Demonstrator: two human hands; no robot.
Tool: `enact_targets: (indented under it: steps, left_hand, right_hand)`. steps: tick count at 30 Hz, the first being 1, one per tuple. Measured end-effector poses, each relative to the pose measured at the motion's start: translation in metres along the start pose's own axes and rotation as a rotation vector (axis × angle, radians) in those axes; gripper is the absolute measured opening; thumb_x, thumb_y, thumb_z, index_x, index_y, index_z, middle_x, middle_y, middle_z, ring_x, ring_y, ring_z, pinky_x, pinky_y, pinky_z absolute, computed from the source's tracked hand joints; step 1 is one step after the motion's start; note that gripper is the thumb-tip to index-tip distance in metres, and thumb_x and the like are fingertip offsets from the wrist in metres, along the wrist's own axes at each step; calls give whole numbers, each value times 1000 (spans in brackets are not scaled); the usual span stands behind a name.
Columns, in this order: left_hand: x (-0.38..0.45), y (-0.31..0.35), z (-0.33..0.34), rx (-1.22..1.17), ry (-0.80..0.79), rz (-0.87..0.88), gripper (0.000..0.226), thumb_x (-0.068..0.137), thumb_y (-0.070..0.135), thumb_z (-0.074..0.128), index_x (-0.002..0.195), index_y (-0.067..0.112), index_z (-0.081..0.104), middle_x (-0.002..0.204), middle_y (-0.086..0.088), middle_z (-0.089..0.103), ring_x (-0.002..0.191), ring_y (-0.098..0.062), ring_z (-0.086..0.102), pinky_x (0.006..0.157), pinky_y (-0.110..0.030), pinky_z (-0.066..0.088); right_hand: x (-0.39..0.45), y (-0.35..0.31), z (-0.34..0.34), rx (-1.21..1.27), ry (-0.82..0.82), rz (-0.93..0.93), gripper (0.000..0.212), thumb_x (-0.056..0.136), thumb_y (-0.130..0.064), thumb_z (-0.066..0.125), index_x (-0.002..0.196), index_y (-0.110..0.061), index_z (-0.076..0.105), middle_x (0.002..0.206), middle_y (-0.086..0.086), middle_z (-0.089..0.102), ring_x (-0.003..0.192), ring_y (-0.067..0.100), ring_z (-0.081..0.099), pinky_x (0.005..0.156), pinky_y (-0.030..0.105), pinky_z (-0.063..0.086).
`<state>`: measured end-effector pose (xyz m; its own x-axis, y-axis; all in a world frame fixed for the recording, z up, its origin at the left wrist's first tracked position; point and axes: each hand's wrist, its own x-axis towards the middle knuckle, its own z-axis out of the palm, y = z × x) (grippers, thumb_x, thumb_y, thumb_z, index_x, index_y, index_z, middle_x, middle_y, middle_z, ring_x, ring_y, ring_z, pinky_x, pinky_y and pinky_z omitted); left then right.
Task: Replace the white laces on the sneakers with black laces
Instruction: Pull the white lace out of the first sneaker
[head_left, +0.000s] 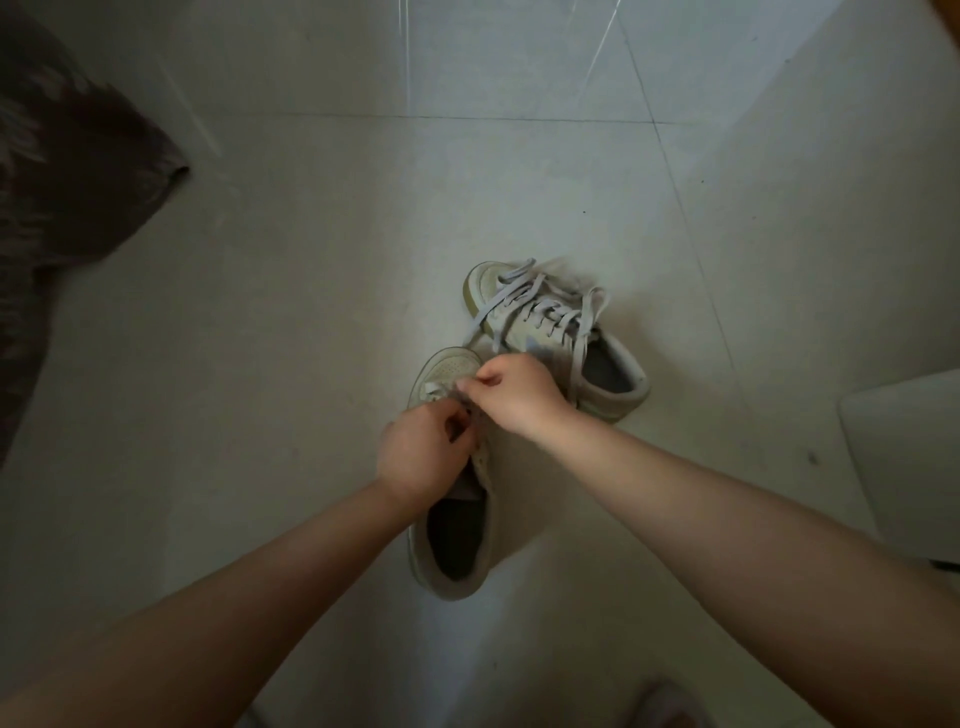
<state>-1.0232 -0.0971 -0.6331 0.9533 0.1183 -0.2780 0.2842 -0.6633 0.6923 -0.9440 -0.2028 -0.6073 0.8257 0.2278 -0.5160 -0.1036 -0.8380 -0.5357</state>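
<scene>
Two pale sneakers lie on the tiled floor. The near sneaker (457, 551) points away from me, its opening toward me. My left hand (418, 449) pinches its white lace (434, 388) over the tongue area. My right hand (511, 392) pinches the same lace near the toe end. Behind it and to the right, the far sneaker (608, 374) carries a loosened white lace (524, 301) that spills over its toe. No black laces are in view.
A dark brown cloth (67, 171) lies at the left edge. A pale flat object (904, 457) sits at the right edge. A pinkish shape (670, 706) shows at the bottom edge. Light tiled floor (363, 208) stretches beyond the sneakers.
</scene>
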Motion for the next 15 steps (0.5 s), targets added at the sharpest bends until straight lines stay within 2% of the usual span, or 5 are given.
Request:
enact_targets:
  steps: [3,7,11,13,15]
  left_hand:
    - [-2,1,-1,12,-5,-9,15,85,25,63,72,24,56,53,10,40,69,-29,59,61,-31,40]
    - [-2,2,0,17,-27,-6,21,85,27,64,68,27,51,51,9,40,69,-29,59,64,-32,42]
    - [-2,-1,0,19,-27,-28,30,84,27,65,61,28,45,50,9,40,66,-27,57,65,-33,44]
    - [-2,-1,0,18,-33,-42,34,83,26,65,56,28,43,49,8,41,66,-28,58,66,-34,45]
    - [-2,-1,-1,0,-44,-47,36,82,26,66,54,27,43,48,7,40,65,-28,57,66,-34,45]
  right_hand:
    - [9,0,-2,28,-1,154,50,90,-52,53,76,-5,59,71,6,57,72,22,57,62,26,38]
    - [11,6,-4,-80,-49,234,48,86,-51,61,59,-13,49,59,0,53,55,17,51,48,23,33]
    - [3,4,-2,92,-96,202,38,91,-32,61,64,-5,56,61,8,56,56,22,54,54,22,38]
    - [-2,-2,-12,156,69,85,29,94,-25,57,75,-3,62,69,7,61,68,22,57,58,23,38]
    - [5,-6,-37,304,439,-1,19,95,-23,55,80,-12,60,74,2,58,71,16,53,61,23,36]
